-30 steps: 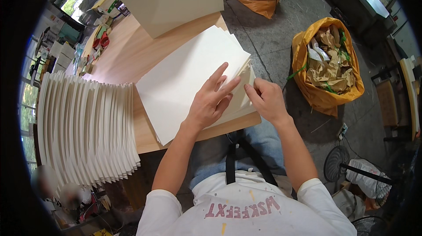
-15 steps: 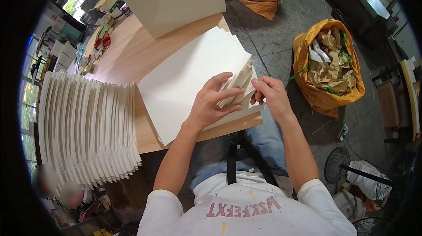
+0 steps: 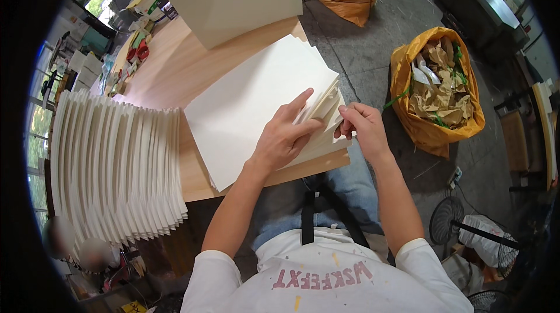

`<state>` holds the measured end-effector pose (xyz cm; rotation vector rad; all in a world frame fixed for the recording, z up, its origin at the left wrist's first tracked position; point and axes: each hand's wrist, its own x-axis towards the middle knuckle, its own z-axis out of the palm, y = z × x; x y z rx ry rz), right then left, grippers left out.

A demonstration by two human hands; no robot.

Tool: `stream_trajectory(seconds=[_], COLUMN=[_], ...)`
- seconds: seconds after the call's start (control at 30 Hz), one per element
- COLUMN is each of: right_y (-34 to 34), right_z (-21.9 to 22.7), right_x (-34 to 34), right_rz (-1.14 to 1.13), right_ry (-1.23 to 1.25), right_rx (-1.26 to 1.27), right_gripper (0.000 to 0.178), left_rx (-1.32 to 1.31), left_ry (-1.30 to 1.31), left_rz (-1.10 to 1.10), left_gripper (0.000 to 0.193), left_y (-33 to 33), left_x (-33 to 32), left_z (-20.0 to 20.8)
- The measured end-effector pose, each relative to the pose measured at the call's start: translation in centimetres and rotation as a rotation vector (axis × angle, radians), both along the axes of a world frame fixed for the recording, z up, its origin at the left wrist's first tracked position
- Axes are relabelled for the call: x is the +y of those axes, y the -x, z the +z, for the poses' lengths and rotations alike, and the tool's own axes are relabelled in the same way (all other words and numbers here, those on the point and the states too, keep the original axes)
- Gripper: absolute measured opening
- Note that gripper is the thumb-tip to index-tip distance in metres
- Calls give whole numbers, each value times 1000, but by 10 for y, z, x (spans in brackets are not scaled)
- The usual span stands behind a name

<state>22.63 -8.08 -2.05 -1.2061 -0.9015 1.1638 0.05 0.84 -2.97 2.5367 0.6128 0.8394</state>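
Right grip pinching thin cream sheet corners, left hand flat on smooth paper stack, wooden table

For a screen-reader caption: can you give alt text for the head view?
A person's left hand presses on a stack of cream paper sheets on a wooden table, while the right hand pinches the stack's lifted corner edges. An orange sack of crumpled paper stands right.

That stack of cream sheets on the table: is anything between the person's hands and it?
Nothing visible. The left hand rests on the stack of cream sheets, fingers lifting its right edge, and the right hand pinches that edge.
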Motion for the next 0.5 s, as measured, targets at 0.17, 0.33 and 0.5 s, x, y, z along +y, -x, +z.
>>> stream_trajectory(seconds=[0.17,0.33,0.5], right_y=[-1,-1,2], right_z=[0,-1,-17], right_x=[2,-2,-27], right_rz=[11,-2,-550], right_ry=[-2,-18,-105], right_rx=[81,53,-750], right_gripper=[36,37,25], left_rx=[-13,-55,-67], left_ry=[61,91,110], left_rz=[16,3,-17], left_gripper=[42,52,54], left_y=[-6,-5,-6], left_x=[-8,-4,-2], left_z=[16,11,11])
